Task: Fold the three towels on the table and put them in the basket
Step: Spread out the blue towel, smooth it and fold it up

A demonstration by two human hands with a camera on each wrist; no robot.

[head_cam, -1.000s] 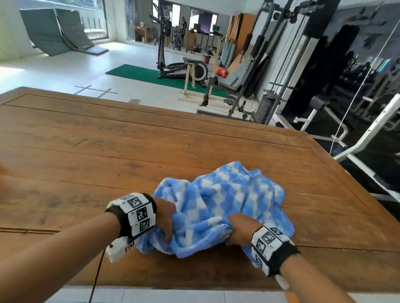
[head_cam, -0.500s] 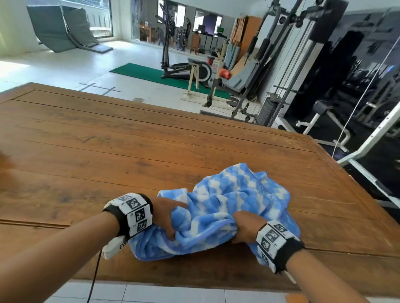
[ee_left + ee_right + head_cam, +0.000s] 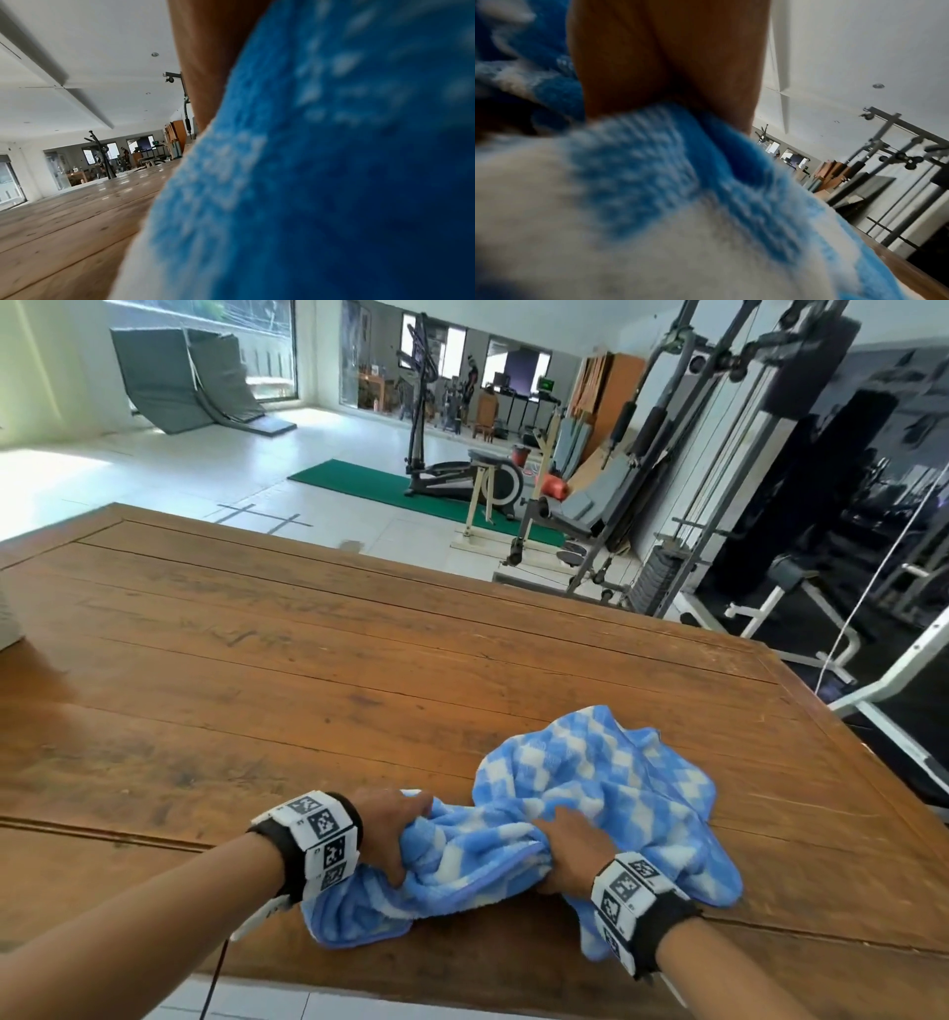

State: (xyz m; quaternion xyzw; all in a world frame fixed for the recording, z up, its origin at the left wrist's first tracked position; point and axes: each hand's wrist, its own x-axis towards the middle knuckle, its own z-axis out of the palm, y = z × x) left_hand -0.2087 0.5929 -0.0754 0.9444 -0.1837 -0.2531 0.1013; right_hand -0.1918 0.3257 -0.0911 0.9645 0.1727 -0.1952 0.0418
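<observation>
A crumpled blue-and-white checked towel lies on the wooden table near its front edge. My left hand grips the towel's left part, fingers curled into the cloth. A short way to the right, my right hand grips a bunched fold of it. In the left wrist view the towel fills the right side, blurred. In the right wrist view the towel bulges below the palm of my right hand. No other towel and no basket is in view.
A pale object shows at the table's left edge, cut off. Beyond the table's far edge stand gym machines, a green mat and white tiled floor. The table's right edge runs close to the towel.
The head view has shifted, so hands and towel sit further right in frame. Both hands keep their grip, and the towel's bunched middle has been gathered a little more between them.
</observation>
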